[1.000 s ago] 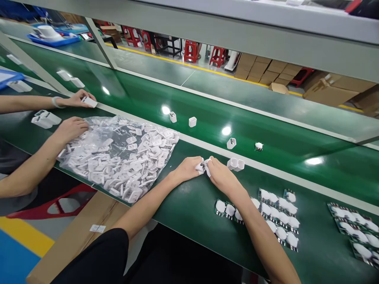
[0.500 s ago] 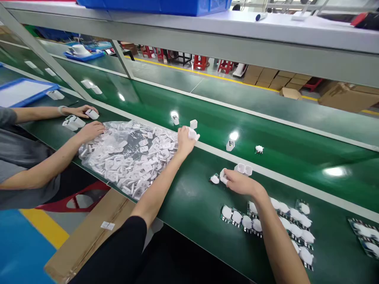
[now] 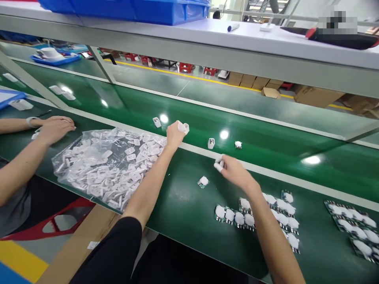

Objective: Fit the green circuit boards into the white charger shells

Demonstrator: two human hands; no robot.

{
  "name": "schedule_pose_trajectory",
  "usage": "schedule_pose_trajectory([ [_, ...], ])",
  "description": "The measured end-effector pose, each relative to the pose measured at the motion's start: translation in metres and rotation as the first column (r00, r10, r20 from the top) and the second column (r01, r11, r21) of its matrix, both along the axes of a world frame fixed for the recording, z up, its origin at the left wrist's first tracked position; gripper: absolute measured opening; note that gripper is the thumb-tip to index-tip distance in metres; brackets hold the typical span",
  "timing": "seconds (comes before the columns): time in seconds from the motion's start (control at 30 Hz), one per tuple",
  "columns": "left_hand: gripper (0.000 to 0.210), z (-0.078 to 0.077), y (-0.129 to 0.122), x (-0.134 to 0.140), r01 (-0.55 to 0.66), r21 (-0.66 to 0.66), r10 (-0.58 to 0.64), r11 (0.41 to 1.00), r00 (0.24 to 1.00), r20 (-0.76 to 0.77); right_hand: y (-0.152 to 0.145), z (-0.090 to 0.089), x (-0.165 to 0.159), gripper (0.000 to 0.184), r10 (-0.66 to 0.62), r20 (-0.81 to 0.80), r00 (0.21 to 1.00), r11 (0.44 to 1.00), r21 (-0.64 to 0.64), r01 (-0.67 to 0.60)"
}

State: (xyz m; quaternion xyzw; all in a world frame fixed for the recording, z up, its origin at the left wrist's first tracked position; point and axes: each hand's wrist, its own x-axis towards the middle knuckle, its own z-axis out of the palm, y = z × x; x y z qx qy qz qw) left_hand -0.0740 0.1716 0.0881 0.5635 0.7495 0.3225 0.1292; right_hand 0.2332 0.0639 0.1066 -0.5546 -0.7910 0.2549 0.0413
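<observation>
My left hand (image 3: 175,135) reaches over the belt's near edge, fingers closed around a white plastic housing (image 3: 186,128). White finger cots cover its fingertips. My right hand (image 3: 235,170) is above the bench's far edge, its white-capped fingers pinched together; what they hold, if anything, is hidden. A single small circuit board (image 3: 203,181) with a white pad lies left of and below it. Under and beside my right forearm are rows of similar circuit boards (image 3: 239,217). Left of my left forearm spreads a clear bag of white plastic parts (image 3: 118,169).
The green belt (image 3: 266,165) carries white housings (image 3: 211,142) and a padded board (image 3: 238,144). A co-worker's hands (image 3: 55,129) are at the left over a white part. More boards (image 3: 349,225) lie far right. A shelf (image 3: 189,37) with a blue bin (image 3: 133,12) crosses above.
My left hand has moved onto the housing on the belt. My right hand has shifted up, away from the single board; the pair of housings beside it no longer shows. The view has swung right.
</observation>
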Motion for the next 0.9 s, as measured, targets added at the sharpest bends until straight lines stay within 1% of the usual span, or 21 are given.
schedule_pose_trajectory([
  [0.07,0.028,-0.008,-0.035,0.015,0.052,0.016,-0.052,0.999,0.999,0.005,0.028,0.01,0.013,0.028,-0.144,0.031,0.989,0.985,0.104,0.14],
  [0.13,0.033,-0.018,-0.072,0.029,0.11,0.006,-0.11,0.994,0.994,0.003,0.062,0.013,0.023,0.035,-0.285,0.089,0.954,0.95,0.158,0.269],
  [0.2,0.031,-0.027,-0.106,0.039,0.163,0.0,-0.163,0.987,0.987,-0.008,0.095,0.006,0.028,0.045,-0.4,0.16,0.902,0.913,0.151,0.378],
  [0.27,0.03,-0.034,-0.131,0.044,0.197,0.003,-0.196,0.98,0.98,-0.024,0.12,-0.006,0.028,0.052,-0.461,0.219,0.86,0.887,0.12,0.446],
  [0.3,0.03,-0.037,-0.139,0.044,0.206,0.009,-0.205,0.979,0.978,-0.029,0.129,-0.012,0.026,0.051,-0.472,0.24,0.849,0.882,0.103,0.461],
  [0.4,0.029,-0.045,-0.152,0.039,0.216,0.032,-0.216,0.976,0.976,-0.023,0.144,-0.031,0.019,0.046,-0.436,0.255,0.863,0.898,0.068,0.434],
  [0.47,0.026,-0.05,-0.156,0.032,0.223,0.058,-0.223,0.973,0.975,-0.002,0.148,-0.04,0.015,0.045,-0.377,0.233,0.896,0.926,0.06,0.374],
  [0.57,0.033,-0.057,-0.167,0.019,0.239,0.109,-0.245,0.965,0.969,0.037,0.15,-0.05,0.012,0.045,-0.286,0.187,0.94,0.958,0.052,0.282],
  [0.67,0.03,-0.065,-0.184,0.009,0.225,0.138,-0.234,0.964,0.971,0.048,0.15,-0.056,0.011,0.045,-0.236,0.151,0.96,0.972,0.043,0.232],
  [0.73,0.033,-0.07,-0.196,0.004,0.209,0.143,-0.216,0.967,0.976,0.033,0.151,-0.059,0.009,0.045,-0.22,0.12,0.968,0.975,0.035,0.217],
  [0.83,0.037,-0.077,-0.208,0.003,0.209,0.126,-0.201,0.97,0.977,-0.067,0.15,-0.059,0.004,0.044,-0.203,0.035,0.979,0.979,0.022,0.202],
  [0.9,0.04,-0.082,-0.214,0.004,0.212,0.103,-0.198,0.972,0.971,-0.131,0.148,-0.056,0.0,0.044,-0.181,-0.06,0.982,0.983,0.015,0.182],
])
